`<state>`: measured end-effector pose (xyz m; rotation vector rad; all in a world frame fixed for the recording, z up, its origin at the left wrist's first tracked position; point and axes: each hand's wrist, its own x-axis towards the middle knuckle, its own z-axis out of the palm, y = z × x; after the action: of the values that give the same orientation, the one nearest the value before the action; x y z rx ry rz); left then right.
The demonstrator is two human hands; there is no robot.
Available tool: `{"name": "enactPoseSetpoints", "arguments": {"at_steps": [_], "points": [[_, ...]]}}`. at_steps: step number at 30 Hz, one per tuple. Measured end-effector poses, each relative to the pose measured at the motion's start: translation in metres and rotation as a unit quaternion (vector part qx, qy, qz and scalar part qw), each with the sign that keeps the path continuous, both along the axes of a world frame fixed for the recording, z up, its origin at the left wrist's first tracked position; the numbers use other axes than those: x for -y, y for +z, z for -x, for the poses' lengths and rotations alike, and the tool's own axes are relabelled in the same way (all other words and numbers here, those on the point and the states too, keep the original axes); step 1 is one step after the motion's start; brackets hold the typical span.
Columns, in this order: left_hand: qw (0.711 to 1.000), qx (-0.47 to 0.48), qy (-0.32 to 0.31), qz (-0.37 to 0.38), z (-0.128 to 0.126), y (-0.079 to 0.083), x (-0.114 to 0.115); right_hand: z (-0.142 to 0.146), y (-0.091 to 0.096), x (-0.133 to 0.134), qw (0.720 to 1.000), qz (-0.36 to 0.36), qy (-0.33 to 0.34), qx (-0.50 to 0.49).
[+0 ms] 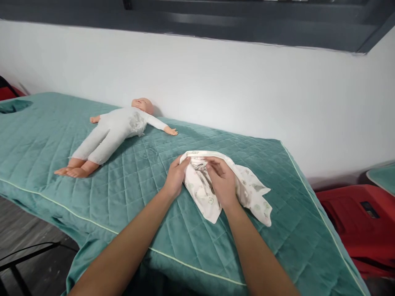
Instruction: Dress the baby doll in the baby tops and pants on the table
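Note:
A white baby garment (200,195) with small green and grey prints lies bunched on the green quilted cover, its loose ends spread toward the right. My left hand (175,176) pinches its upper left edge between thumb and fingers. Inside the gathered opening, the fingers of my right hand (220,179) are closed on the fabric, and the raised edge arches over them. Some fingertips are hidden in the folds. Farther left, a baby doll (114,127) in a white suit rests on its back with arms spread, apart from both hands.
The green quilted cover (129,201) drapes over a bed-like table beside a white wall (197,82). A red case-like object (354,222) stands past the right edge. Thin black legs of a stand (31,255) show at lower left. A dark ledge (197,20) runs above.

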<state>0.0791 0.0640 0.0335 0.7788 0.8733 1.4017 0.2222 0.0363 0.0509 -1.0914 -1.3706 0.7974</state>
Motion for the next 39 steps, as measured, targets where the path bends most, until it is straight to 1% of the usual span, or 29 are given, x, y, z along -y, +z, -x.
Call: {"name": "enactPoseSetpoints", "arguments": {"at_steps": [2, 4, 6, 8, 11, 14, 18, 22, 24, 27, 29, 31, 32, 34, 35, 37, 39], "points": [[0.999, 0.041, -0.02, 0.018, 0.001, 0.002, 0.001, -0.003, -0.001, -0.001, 0.997, -0.007, -0.04, 0.071], [0.995, 0.077, -0.048, 0.041, 0.002, 0.006, 0.002, -0.005, -0.004, -0.002, 0.992, 0.0, -0.042, 0.117], [0.989, 0.106, -0.087, 0.063, 0.003, 0.009, 0.004, -0.005, -0.006, -0.002, 0.991, 0.008, -0.04, 0.13], [0.981, 0.126, -0.128, 0.077, 0.005, 0.012, 0.006, -0.004, -0.005, 0.001, 0.988, 0.02, -0.055, 0.142], [0.973, 0.142, -0.16, 0.081, 0.005, 0.014, 0.008, -0.004, 0.001, 0.007, 0.984, 0.055, -0.068, 0.152], [0.973, 0.149, -0.152, 0.086, 0.003, 0.012, 0.006, -0.005, 0.003, 0.009, 0.983, 0.068, -0.067, 0.157], [0.971, 0.173, -0.117, 0.116, 0.001, 0.008, 0.0, -0.005, -0.003, 0.004, 0.98, 0.06, -0.103, 0.159], [0.962, 0.204, -0.125, 0.13, 0.004, 0.006, -0.003, -0.004, -0.007, 0.003, 0.979, 0.044, -0.111, 0.165], [0.959, 0.222, -0.13, 0.122, 0.007, 0.006, -0.004, -0.005, -0.006, 0.004, 0.981, 0.033, -0.116, 0.153], [0.956, 0.257, -0.099, 0.104, 0.01, 0.005, -0.008, -0.01, -0.005, 0.009, 0.986, 0.008, -0.126, 0.112], [0.954, 0.269, -0.081, 0.105, 0.012, 0.005, -0.011, -0.013, -0.006, 0.017, 0.987, -0.001, -0.145, 0.065], [0.955, 0.268, -0.072, 0.106, 0.013, 0.003, -0.012, -0.014, -0.009, 0.031, 0.985, 0.009, -0.172, -0.024], [0.956, 0.265, -0.069, 0.105, 0.013, 0.002, -0.013, -0.015, -0.011, 0.04, 0.979, 0.023, -0.184, -0.081], [0.958, 0.258, -0.065, 0.103, 0.014, 0.0, -0.013, -0.02, -0.016, 0.059, 0.962, 0.058, -0.192, -0.185], [0.959, 0.254, -0.067, 0.102, 0.014, -0.001, -0.012, -0.026, -0.018, 0.069, 0.954, 0.08, -0.194, -0.215], [0.96, 0.247, -0.079, 0.101, 0.014, -0.002, -0.012, -0.047, -0.018, 0.087, 0.945, 0.122, -0.21, -0.217], [0.961, 0.243, -0.085, 0.1, 0.014, -0.001, -0.011, -0.08, -0.011, 0.101, 0.944, 0.142, -0.25, -0.164]]}}
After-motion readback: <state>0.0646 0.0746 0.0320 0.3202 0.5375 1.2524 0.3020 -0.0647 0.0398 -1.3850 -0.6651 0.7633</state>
